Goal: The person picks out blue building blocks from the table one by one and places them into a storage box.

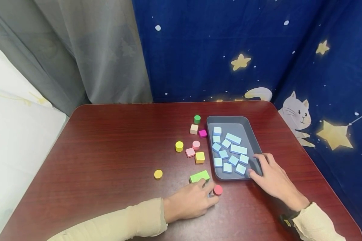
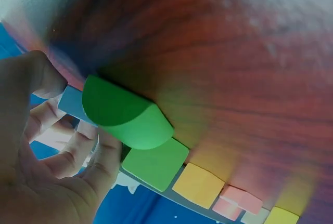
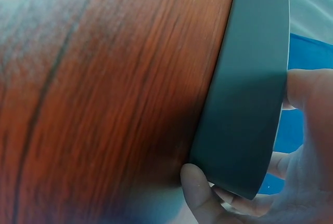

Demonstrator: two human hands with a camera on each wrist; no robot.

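My left hand [image 1: 193, 199] reaches over the front of the table. Between its thumb and fingertips it pinches a blue block [image 2: 73, 102], mostly hidden by the hand in the head view. Right beside it in the left wrist view is a green half-round block [image 2: 127, 112]. A light green rectangular block [image 1: 199, 176] lies just beyond the fingers, and a red round block [image 1: 218, 190] sits by the fingertips. My right hand [image 1: 276, 179] holds the near right corner of a grey tray [image 1: 240, 126], thumb at the corner. Several light blue blocks [image 1: 238, 149] lie in the tray.
Left of the tray lie a yellow cube [image 1: 200, 157], pink blocks [image 1: 190, 152], a yellow cylinder [image 1: 179, 146], a magenta block [image 1: 202, 134], a cream cube [image 1: 194, 129] and a green cylinder [image 1: 197, 119]. An orange-yellow disc [image 1: 158, 174] lies apart. Curtains [image 1: 199, 50] hang behind the table.
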